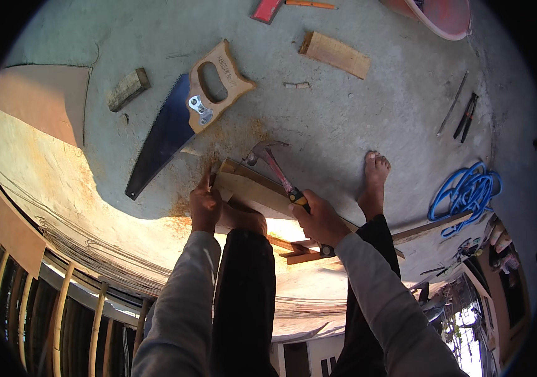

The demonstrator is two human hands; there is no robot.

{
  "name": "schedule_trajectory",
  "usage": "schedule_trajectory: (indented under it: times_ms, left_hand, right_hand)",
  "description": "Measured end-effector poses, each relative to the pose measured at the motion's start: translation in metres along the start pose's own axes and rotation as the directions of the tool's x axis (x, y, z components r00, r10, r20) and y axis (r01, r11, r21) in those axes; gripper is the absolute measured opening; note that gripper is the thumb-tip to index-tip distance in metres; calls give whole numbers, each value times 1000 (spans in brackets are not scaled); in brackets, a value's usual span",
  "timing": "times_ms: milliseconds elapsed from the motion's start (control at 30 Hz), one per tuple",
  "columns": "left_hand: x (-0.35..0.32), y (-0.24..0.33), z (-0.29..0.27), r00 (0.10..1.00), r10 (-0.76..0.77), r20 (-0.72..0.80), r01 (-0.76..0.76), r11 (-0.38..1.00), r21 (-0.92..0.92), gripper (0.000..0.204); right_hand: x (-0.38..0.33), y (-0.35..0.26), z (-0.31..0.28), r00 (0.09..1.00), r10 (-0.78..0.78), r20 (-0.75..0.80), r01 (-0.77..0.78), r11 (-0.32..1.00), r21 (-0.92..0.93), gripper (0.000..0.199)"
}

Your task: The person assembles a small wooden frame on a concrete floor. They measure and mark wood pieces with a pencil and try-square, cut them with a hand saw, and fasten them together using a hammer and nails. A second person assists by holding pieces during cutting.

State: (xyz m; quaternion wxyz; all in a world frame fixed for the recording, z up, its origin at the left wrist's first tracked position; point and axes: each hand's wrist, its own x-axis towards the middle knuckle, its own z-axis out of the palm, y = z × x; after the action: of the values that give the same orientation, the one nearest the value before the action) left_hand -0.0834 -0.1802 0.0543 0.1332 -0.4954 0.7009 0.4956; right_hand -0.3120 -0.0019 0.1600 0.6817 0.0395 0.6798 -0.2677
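Observation:
My right hand (322, 218) is wrapped round the black and yellow grip of a claw hammer (278, 169). The hammer's metal head lies over the far edge of a wooden plank (252, 190), close to its left end. At that end my left hand (206, 206) is closed, its fingertips pinched beside the wood. Something small and dark shows at those fingertips, too small to name. The plank slants from there to the lower right, passing under my right hand. Below it, between my legs, are other wooden pieces (303, 256), partly hidden.
A handsaw (168, 138) with a wooden handle lies at the left. Wood offcuts (337, 55), a small block (127, 89) and a brown sheet (45, 100) rest on the concrete. Pliers (465, 117), a thin rod (453, 103), coiled blue hose (463, 193) and a pink bucket (444, 16) are at the right.

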Motion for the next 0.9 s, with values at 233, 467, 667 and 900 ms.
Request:
schedule_trajectory:
  times_ms: [233,467,667,900]
  left_hand:
    - [-4,3,-6,998,41,40,-36,994,-103,62]
    - [-6,0,-6,997,67,26,-64,993,-99,63]
    - [-6,0,-9,995,82,54,-82,997,-9,65]
    - [-11,0,-8,997,18,72,-11,995,-100,69]
  right_hand:
    - [4,-14,9,818,-44,-573,393,770,502,24]
    - [-4,-20,-2,910,-94,-404,238,916,322,27]
    - [3,-1,16,964,-143,-223,152,988,26,32]
    - [-1,-21,-3,812,-21,-584,425,706,566,27]
